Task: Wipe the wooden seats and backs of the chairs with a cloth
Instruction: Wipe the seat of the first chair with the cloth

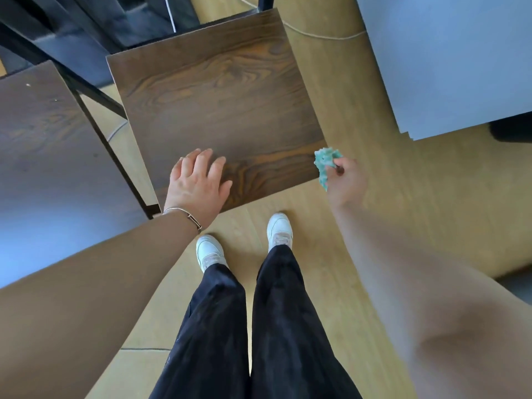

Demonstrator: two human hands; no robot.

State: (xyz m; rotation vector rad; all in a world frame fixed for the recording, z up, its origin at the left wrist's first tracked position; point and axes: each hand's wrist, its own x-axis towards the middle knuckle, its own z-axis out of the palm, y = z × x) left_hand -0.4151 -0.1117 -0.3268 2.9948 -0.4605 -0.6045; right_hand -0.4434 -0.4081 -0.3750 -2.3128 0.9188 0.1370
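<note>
A dark wooden chair seat (218, 105) with strong grain lies straight below me. My left hand (197, 181) rests flat on its near left corner, fingers spread, holding nothing. My right hand (345, 180) hovers just off the seat's near right corner, above the floor, and is closed on a crumpled teal cloth (325, 164). The cloth touches or nearly touches the seat's corner. The chair's back is not visible.
A second dark wooden seat (54, 156) on a black metal frame (115, 159) stands to the left. A grey tabletop (449, 59) fills the upper right. My feet in white shoes (279, 228) stand on the light wooden floor (388, 197), where a cord (325, 36) runs.
</note>
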